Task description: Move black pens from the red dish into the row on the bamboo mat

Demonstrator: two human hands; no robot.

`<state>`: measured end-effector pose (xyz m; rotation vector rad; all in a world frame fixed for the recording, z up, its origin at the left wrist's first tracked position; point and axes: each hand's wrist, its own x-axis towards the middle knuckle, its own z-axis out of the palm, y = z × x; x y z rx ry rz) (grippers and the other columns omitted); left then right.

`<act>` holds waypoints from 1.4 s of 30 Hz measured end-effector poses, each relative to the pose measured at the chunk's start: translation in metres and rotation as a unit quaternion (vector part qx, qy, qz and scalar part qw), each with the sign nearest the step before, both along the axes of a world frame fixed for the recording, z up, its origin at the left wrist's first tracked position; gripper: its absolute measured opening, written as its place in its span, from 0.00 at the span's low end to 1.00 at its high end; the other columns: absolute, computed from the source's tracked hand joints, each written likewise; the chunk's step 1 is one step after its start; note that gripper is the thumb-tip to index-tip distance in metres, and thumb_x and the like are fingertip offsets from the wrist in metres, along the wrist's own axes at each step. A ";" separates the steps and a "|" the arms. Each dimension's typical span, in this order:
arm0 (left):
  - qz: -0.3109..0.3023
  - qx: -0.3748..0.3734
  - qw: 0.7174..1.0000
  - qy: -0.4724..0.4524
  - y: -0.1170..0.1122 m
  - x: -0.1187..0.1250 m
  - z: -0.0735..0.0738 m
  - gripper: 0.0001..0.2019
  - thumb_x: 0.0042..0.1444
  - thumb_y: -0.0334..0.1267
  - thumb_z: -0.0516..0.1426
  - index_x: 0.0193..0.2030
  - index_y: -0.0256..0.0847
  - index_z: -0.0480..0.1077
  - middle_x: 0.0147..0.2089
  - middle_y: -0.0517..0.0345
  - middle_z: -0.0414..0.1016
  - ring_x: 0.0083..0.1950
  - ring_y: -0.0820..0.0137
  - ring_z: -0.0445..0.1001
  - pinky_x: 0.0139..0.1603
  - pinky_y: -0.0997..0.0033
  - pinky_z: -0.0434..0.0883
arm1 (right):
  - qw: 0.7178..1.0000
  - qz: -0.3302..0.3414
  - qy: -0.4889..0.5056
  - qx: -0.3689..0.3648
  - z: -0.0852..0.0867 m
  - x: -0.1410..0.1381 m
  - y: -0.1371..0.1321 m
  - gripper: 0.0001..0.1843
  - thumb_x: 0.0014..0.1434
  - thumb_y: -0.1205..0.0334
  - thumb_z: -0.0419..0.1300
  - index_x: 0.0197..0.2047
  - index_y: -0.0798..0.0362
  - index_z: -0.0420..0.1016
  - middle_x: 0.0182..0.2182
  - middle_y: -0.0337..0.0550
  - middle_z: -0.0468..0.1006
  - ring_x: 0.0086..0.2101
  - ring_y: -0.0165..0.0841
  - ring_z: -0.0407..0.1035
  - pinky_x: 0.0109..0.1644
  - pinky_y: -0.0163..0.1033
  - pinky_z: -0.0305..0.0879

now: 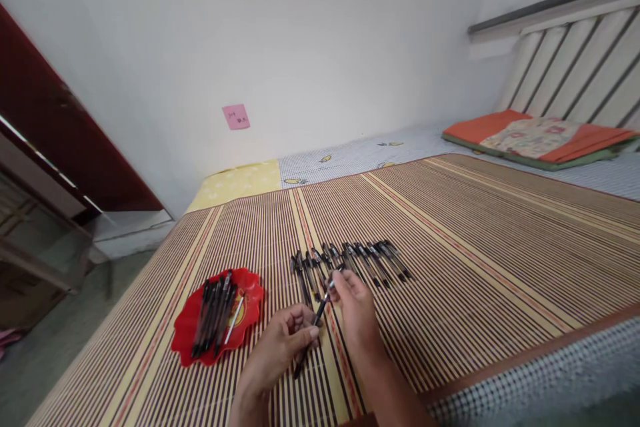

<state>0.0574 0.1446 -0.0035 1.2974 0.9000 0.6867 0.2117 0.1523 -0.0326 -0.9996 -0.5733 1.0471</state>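
A dark pen [321,310] is held slantwise between both hands, with a paler, shiny stretch near its upper end. My left hand [283,345] pinches the lower part, and the dark tip sticks out below the fingers. Around the upper end close the fingers of my right hand [356,307], hiding some of it. Just beyond the hands lies a row of several black-capped pens [373,263], side by side on the striped mat [450,260]. To the left, a red scalloped plate [187,320] bears a bunch of dark pens [214,313] and one thin white stick [234,320].
The mat covers a bed with a yellow and checked sheet [330,163] along the wall. A folded orange and floral cloth [540,137] lies at the far right beside a slatted headboard [575,60]. A pink note [236,117] is on the wall.
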 end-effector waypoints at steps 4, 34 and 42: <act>-0.011 -0.001 1.000 0.005 0.001 -0.003 0.000 0.16 0.50 0.47 0.67 0.30 0.38 0.70 0.26 0.62 0.69 0.29 0.75 0.63 0.31 0.75 0.56 | 0.994 -0.037 0.106 0.010 0.004 0.015 0.004 0.19 0.49 0.47 0.71 0.34 0.51 0.72 0.29 0.39 0.77 0.32 0.32 0.71 0.37 0.36 0.68; 0.068 0.032 0.997 0.002 0.001 0.010 -0.003 0.20 0.57 0.56 0.60 0.28 0.40 0.67 0.20 0.65 0.67 0.20 0.77 0.61 0.23 0.76 0.58 | 0.982 0.166 -0.089 0.031 -0.002 -0.005 -0.006 0.16 0.53 0.48 0.67 0.30 0.53 0.74 0.17 0.28 0.58 0.20 0.25 0.51 0.23 0.32 0.47; 0.112 0.037 0.993 -0.015 0.001 0.014 -0.003 0.20 0.50 0.55 0.65 0.30 0.41 0.65 0.19 0.71 0.64 0.17 0.79 0.60 0.20 0.78 0.58 | 0.981 0.156 -0.105 0.038 -0.009 -0.003 -0.001 0.17 0.53 0.46 0.67 0.31 0.53 0.76 0.16 0.28 0.59 0.19 0.24 0.49 0.22 0.31 0.47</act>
